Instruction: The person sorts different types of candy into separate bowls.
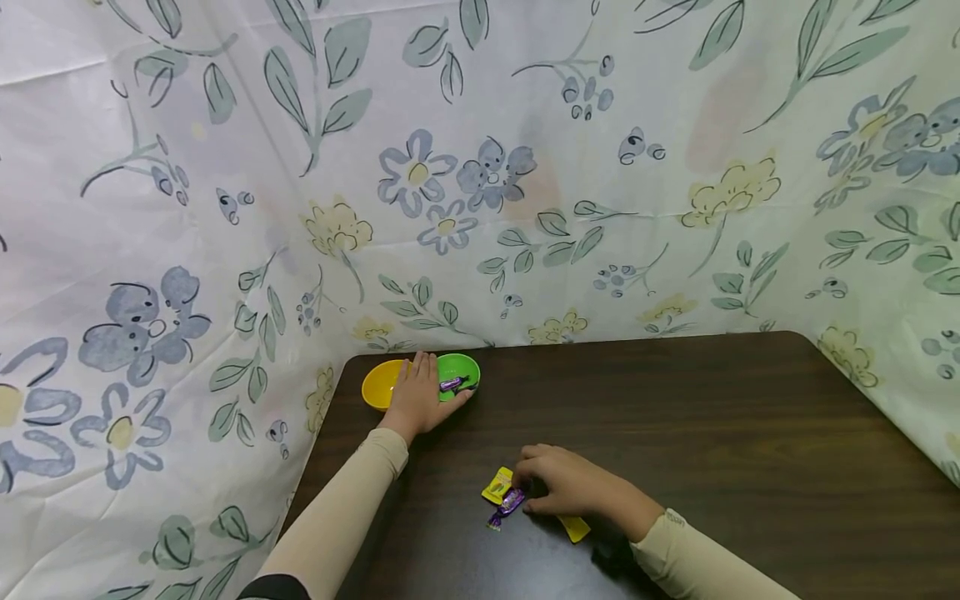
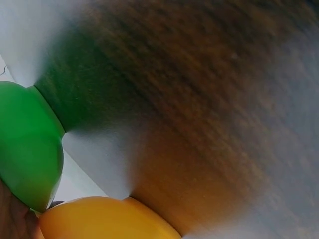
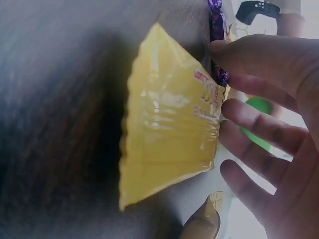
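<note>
My left hand (image 1: 422, 395) lies over the touching sides of a yellow bowl (image 1: 378, 386) and a green bowl (image 1: 470, 367), fingers stretched forward and thumb along the green rim. Purple-wrapped candy (image 1: 452, 384) shows inside the green bowl. Above the table, my right hand (image 1: 573, 482) pinches a purple twist-wrapped candy (image 1: 510, 503) between thumb and forefinger; the right wrist view shows this candy (image 3: 218, 30) at the thumb tip. One yellow packet (image 1: 497, 485) lies beside it. Another yellow packet (image 1: 575, 528) is partly hidden under the right hand.
The dark wood table (image 1: 675, 408) has rounded far corners. Floral cloth (image 1: 570, 183) hangs behind it and along the left side. A dark object (image 1: 613, 557) shows below the right wrist.
</note>
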Motion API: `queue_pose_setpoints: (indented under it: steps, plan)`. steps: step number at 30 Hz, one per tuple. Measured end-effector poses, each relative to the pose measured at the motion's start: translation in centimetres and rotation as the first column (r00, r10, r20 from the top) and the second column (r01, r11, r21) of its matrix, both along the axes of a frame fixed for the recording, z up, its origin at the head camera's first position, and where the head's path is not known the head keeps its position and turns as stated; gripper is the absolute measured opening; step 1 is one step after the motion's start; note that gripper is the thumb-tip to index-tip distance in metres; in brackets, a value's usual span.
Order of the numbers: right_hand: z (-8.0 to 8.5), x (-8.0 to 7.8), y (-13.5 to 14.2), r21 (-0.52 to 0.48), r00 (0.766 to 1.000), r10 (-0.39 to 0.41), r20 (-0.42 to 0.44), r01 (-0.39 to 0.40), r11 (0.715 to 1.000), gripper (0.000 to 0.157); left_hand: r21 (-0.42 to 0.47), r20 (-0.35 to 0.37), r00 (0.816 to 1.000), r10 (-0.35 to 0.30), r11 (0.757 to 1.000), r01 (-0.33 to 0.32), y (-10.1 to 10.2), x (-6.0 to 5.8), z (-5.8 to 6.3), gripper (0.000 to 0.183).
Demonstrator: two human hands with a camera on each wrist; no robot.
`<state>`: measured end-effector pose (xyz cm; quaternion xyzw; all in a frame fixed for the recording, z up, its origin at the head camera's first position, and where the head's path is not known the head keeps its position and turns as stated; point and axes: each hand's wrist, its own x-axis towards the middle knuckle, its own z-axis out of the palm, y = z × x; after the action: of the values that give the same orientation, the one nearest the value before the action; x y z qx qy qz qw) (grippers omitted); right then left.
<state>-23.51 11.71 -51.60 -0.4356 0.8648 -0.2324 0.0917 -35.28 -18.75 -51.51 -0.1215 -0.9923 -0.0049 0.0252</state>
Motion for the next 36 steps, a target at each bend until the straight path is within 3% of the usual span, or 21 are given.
queue_pose_setpoints:
  steps: [13,20,32,36]
  plan:
    - [0.27,-0.11,-0.31,0.024,1.0,-0.021,0.004,0.021,0.999,0.014,0.006,0.003,1.0,0.012,1.0,-0.012,0.34,0.13,0.68,0.117]
    - [0.12,-0.11,-0.47,0.029,0.999,-0.016,0.031,0.015,0.999,0.015,-0.016,0.018,1.0,0.013,1.0,-0.013,0.16,-0.06,0.14,0.118]
    - [0.23,0.06,-0.56,0.047,1.0,0.003,-0.004,-0.003,0.999,0.011,0.016,0.014,1.0,0.009,1.0,-0.009,-0.16,-0.26,-0.18,0.118]
    - [0.22,0.14,-0.67,0.063,1.0,0.008,0.001,-0.008,0.998,0.017,0.013,0.022,1.0,0.01,1.0,-0.01,-0.16,-0.27,-0.28,0.119]
